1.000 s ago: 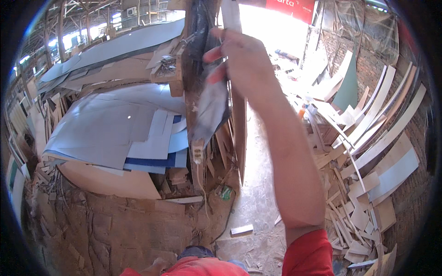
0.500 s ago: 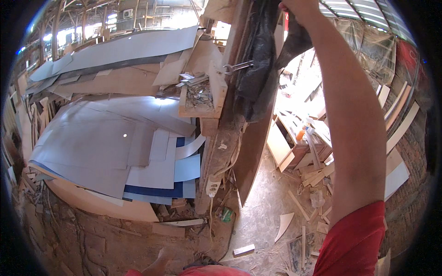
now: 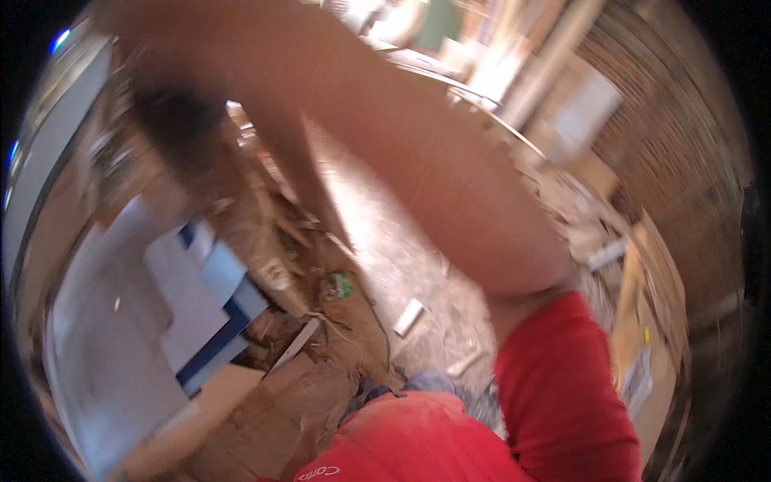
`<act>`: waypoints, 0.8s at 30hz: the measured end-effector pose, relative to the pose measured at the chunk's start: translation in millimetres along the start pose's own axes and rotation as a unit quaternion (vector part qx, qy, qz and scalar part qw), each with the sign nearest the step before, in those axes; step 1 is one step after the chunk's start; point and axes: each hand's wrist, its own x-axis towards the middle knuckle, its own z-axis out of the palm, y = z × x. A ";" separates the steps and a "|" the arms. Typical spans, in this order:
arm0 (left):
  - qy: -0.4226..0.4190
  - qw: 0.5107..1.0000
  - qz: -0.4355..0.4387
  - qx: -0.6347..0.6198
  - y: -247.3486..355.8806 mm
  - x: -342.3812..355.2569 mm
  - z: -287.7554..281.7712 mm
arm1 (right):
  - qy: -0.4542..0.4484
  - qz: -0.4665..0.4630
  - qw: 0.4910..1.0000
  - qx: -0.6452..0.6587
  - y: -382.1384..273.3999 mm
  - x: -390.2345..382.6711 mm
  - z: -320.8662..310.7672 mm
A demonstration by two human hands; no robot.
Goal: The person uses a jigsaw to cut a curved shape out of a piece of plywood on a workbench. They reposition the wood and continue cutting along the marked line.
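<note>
My right arm, in a red sleeve, reaches diagonally across the view to my right hand [image 3: 140, 28] at the upper left. The hand is smeared by motion; what its fingers hold, if anything, cannot be made out. Just below it is a blurred dark sheet-like bundle [image 3: 177, 116] against the wooden post. A pale power strip [image 3: 276, 273] with a cord sits lower on that post. My left hand [image 3: 307, 438] is barely visible low beside my red shirt, its fingers hidden or blurred.
Stacked white and blue sheets [image 3: 173, 313] lie at the left. Wood offcuts [image 3: 408, 316] and a small green item [image 3: 339, 283] lie on the dusty floor [image 3: 377, 201]. Boards [image 3: 634, 297] lean along the brick wall [image 3: 658, 153] at the right.
The camera has swung and tilted down. My right hand has shifted from the top right to the upper left of the view, its forearm now lying diagonal; the scene is heavily blurred.
</note>
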 end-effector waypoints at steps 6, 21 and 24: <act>-0.056 0.977 0.085 0.187 39.3 15.9 15.9 | -0.300 0.310 0.900 -0.065 -113.4 -376.4 -156.1; -0.125 0.818 0.349 0.440 242.7 -25.0 261.1 | 0.005 0.821 0.182 -0.540 -787.4 -580.2 -654.5; -0.149 0.801 0.396 0.423 292.1 -68.3 377.0 | 0.035 0.796 0.144 -0.587 -850.0 -579.5 -665.0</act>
